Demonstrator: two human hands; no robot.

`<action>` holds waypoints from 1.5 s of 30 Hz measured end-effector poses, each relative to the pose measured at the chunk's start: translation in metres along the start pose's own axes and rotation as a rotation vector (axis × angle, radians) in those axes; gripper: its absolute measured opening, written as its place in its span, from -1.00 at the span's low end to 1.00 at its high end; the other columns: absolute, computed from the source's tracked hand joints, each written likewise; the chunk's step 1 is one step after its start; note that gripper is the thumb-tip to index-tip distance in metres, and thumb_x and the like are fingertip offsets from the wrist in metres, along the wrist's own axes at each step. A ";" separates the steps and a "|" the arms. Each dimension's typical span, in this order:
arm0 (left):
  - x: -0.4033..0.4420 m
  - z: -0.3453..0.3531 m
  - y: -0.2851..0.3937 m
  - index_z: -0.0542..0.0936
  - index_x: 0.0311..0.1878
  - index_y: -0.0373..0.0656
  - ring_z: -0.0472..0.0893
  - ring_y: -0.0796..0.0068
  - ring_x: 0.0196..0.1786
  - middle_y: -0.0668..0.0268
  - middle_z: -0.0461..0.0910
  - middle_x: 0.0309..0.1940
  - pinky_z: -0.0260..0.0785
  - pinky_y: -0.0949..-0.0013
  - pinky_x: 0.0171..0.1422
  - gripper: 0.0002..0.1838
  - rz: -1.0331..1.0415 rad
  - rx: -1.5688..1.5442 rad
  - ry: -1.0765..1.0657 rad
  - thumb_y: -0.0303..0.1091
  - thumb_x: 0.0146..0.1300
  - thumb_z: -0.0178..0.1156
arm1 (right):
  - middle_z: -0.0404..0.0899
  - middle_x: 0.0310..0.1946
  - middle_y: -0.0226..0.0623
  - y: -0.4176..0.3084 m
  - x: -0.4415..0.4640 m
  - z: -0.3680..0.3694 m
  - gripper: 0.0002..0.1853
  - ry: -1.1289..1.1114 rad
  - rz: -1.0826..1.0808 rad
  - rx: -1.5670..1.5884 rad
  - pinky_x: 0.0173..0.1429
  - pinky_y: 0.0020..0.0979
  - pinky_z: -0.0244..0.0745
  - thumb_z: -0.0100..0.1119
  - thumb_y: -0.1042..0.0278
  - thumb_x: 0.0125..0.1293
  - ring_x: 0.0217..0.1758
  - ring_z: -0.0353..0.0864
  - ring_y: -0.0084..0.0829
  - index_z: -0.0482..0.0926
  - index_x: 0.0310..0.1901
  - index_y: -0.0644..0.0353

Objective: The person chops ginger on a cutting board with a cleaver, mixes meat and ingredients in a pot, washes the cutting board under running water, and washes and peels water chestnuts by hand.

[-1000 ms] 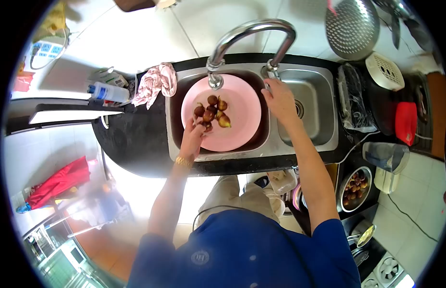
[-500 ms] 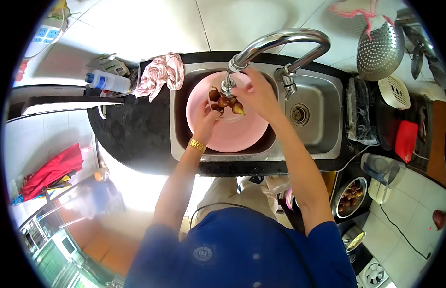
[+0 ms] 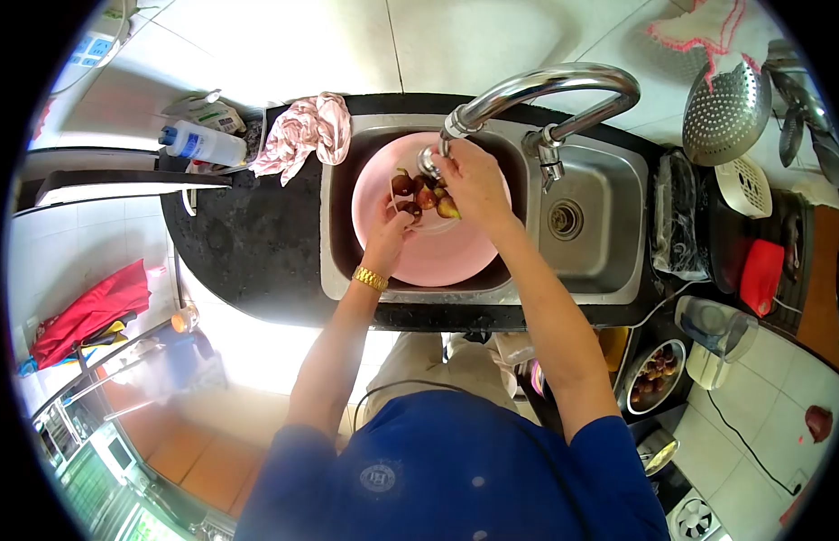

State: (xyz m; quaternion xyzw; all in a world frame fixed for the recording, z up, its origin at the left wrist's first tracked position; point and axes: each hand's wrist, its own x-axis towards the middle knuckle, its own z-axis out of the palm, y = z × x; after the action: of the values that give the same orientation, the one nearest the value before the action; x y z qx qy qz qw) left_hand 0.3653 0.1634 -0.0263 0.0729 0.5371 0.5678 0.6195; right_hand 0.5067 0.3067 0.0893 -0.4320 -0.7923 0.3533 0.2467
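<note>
Several dark red figs [image 3: 426, 197] sit in what looks like a clear container over a pink basin [image 3: 447, 266]. My left hand [image 3: 388, 236], with a gold watch or bracelet at the wrist, closes on the container's near left side; its fingertips touch the figs. Just right of the figs, my right hand [image 3: 475, 187] has its fingers curled against the faucet nozzle [image 3: 428, 162], which tilts to the left. Part of the grip is hidden behind the hand. The curved chrome faucet [image 3: 555, 79] arches above the basin.
The basin stands in the left bowl of a steel sink [image 3: 600, 279]. A pink cloth [image 3: 307, 135] and a white bottle [image 3: 203, 144] lie on the black counter [image 3: 248, 243] to the left. At right are a bowl of more figs [image 3: 656, 379] and a hanging skimmer [image 3: 726, 113].
My right hand has moved down and its fingers have closed in at the nozzle, which now tilts left. My left hand stays at the container of figs. The whole view has shifted slightly.
</note>
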 end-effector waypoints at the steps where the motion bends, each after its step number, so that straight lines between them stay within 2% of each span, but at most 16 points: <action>1: 0.003 -0.001 -0.001 0.30 0.55 -0.11 0.68 0.41 0.10 0.25 0.58 0.20 0.57 0.28 0.20 -0.31 0.028 0.006 0.004 -0.57 0.32 0.12 | 0.69 -0.23 0.01 -0.001 -0.003 0.005 -0.80 -0.069 0.091 0.121 -0.05 -0.06 0.53 0.21 0.29 0.48 -0.17 0.67 0.06 0.66 -0.09 0.27; 3: 0.004 -0.003 0.001 0.29 0.55 -0.11 0.67 0.43 0.09 0.26 0.59 0.20 0.56 0.30 0.18 -0.30 0.054 0.013 0.009 -0.57 0.31 0.14 | 0.69 -0.25 0.01 -0.004 -0.010 0.005 -0.81 -0.137 0.182 0.243 -0.04 -0.04 0.52 0.21 0.30 0.47 -0.17 0.67 0.07 0.65 -0.11 0.27; 6: 0.000 -0.002 0.008 0.30 0.54 -0.12 0.67 0.45 0.09 0.28 0.59 0.20 0.54 0.35 0.12 -0.29 0.134 0.037 -0.022 -0.56 0.30 0.15 | 0.59 -0.39 -0.09 -0.001 -0.013 -0.007 -0.82 -0.051 0.056 0.223 -0.21 -0.19 0.46 0.27 0.32 0.47 -0.34 0.60 -0.11 0.65 -0.09 0.26; 8: -0.005 0.001 0.010 0.30 0.54 -0.13 0.66 0.48 0.11 0.30 0.59 0.20 0.53 0.37 0.10 -0.29 0.098 0.058 0.046 -0.56 0.29 0.16 | 0.64 -0.37 -0.08 0.003 -0.005 -0.010 -0.81 0.037 -0.087 -0.038 -0.20 -0.24 0.49 0.27 0.32 0.48 -0.36 0.63 -0.21 0.68 -0.04 0.25; 11: -0.003 0.002 0.008 0.30 0.54 -0.13 0.64 0.49 0.15 0.30 0.59 0.21 0.53 0.34 0.11 -0.29 0.075 0.049 0.003 -0.54 0.29 0.17 | 0.65 -0.35 -0.08 0.001 -0.004 0.000 -0.82 -0.046 -0.030 -0.033 -0.18 -0.25 0.51 0.27 0.32 0.47 -0.33 0.65 -0.21 0.67 -0.05 0.25; 12: -0.002 0.001 0.006 0.30 0.54 -0.13 0.64 0.49 0.15 0.30 0.59 0.21 0.53 0.34 0.11 -0.29 0.075 0.048 0.001 -0.54 0.29 0.17 | 0.61 -0.38 -0.08 -0.001 -0.008 0.004 -0.83 -0.102 0.059 0.140 -0.19 -0.16 0.49 0.28 0.32 0.45 -0.33 0.63 -0.10 0.64 -0.12 0.27; 16: -0.001 0.002 -0.001 0.30 0.51 -0.11 0.62 0.49 0.12 0.31 0.57 0.17 0.57 0.35 0.16 -0.26 0.133 0.061 0.052 -0.48 0.23 0.25 | 0.59 -0.42 -0.09 -0.003 -0.012 -0.012 -0.82 -0.132 0.083 0.141 -0.23 -0.15 0.49 0.28 0.32 0.45 -0.36 0.64 -0.10 0.63 -0.11 0.28; 19: -0.003 0.005 0.000 0.31 0.50 -0.14 0.64 0.48 0.08 0.31 0.58 0.16 0.58 0.36 0.12 -0.27 0.151 0.055 0.068 -0.48 0.24 0.25 | 0.62 -0.44 -0.08 0.006 -0.005 -0.011 -0.81 0.065 -0.184 -0.187 -0.28 -0.20 0.48 0.26 0.33 0.47 -0.44 0.62 -0.15 0.66 -0.06 0.28; 22: 0.002 0.005 -0.007 0.32 0.50 -0.15 0.66 0.49 0.08 0.28 0.59 0.17 0.59 0.37 0.11 -0.30 0.139 0.067 0.064 -0.49 0.26 0.21 | 0.65 -0.40 -0.04 0.001 -0.005 -0.001 -0.80 0.038 -0.101 -0.143 -0.25 -0.15 0.50 0.25 0.33 0.47 -0.41 0.64 -0.06 0.66 -0.04 0.29; 25: 0.005 0.000 -0.010 0.34 0.49 -0.16 0.69 0.50 0.08 0.25 0.62 0.17 0.61 0.38 0.08 -0.34 0.086 0.086 0.069 -0.50 0.30 0.18 | 0.64 -0.37 0.01 -0.008 -0.013 -0.007 -0.81 -0.139 0.124 0.190 -0.23 -0.06 0.49 0.26 0.32 0.46 -0.33 0.62 0.09 0.64 -0.09 0.28; 28: 0.001 0.001 -0.003 0.37 0.47 -0.16 0.70 0.50 0.04 0.26 0.64 0.12 0.64 0.39 0.02 -0.39 0.037 0.082 0.051 -0.49 0.33 0.15 | 0.60 -0.38 0.04 -0.005 -0.010 -0.016 -0.79 -0.132 0.062 -0.020 -0.21 -0.06 0.48 0.27 0.29 0.46 -0.30 0.60 0.10 0.61 -0.13 0.30; 31: -0.003 0.007 0.005 0.38 0.46 -0.14 0.71 0.51 0.00 0.27 0.65 0.11 0.66 0.39 -0.01 -0.44 -0.038 0.090 -0.002 -0.44 0.39 0.10 | 0.56 -0.41 0.05 0.002 -0.002 -0.010 -0.79 0.097 -0.161 -0.117 -0.23 -0.11 0.45 0.27 0.30 0.46 -0.34 0.58 0.03 0.61 -0.14 0.31; 35: 0.003 0.010 0.001 0.38 0.45 -0.20 0.70 0.53 -0.06 0.24 0.62 0.07 0.69 0.38 -0.05 -0.41 -0.102 0.082 -0.072 -0.35 0.35 0.11 | 0.64 -0.31 0.07 -0.009 -0.010 -0.008 -0.81 -0.109 0.059 -0.015 -0.09 0.05 0.49 0.22 0.30 0.45 -0.19 0.63 0.16 0.60 -0.13 0.26; 38: 0.005 0.011 0.001 0.37 0.47 -0.15 0.68 0.54 -0.04 0.28 0.61 0.09 0.65 0.39 -0.02 -0.41 -0.085 -0.006 -0.131 -0.35 0.36 0.10 | 0.58 -0.42 0.02 0.001 -0.014 -0.018 -0.78 -0.176 0.170 0.250 -0.21 -0.10 0.46 0.27 0.28 0.45 -0.34 0.59 0.04 0.63 -0.12 0.29; 40: 0.007 0.010 0.003 0.36 0.48 -0.12 0.67 0.55 -0.02 0.29 0.61 0.11 0.63 0.39 -0.01 -0.40 -0.045 0.038 -0.143 -0.35 0.36 0.10 | 0.58 -0.42 0.01 0.001 -0.008 -0.030 -0.77 -0.101 -0.063 -0.095 -0.24 -0.13 0.45 0.27 0.27 0.46 -0.38 0.60 -0.03 0.66 -0.06 0.29; 45: 0.005 0.014 0.005 0.21 0.61 -0.10 0.64 0.57 0.07 0.29 0.58 0.20 0.53 0.40 0.11 -0.29 0.111 0.262 -0.076 -0.41 0.38 0.06 | 0.64 -0.41 -0.06 0.003 -0.008 -0.013 -0.75 -0.042 -0.037 -0.055 -0.23 -0.23 0.49 0.30 0.28 0.45 -0.40 0.61 -0.13 0.69 0.01 0.27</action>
State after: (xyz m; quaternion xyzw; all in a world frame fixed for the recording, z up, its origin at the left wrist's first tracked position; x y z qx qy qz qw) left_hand 0.3714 0.1765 -0.0195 0.2043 0.5779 0.5232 0.5921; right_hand 0.5215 0.3051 0.0949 -0.4164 -0.8144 0.3360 0.2245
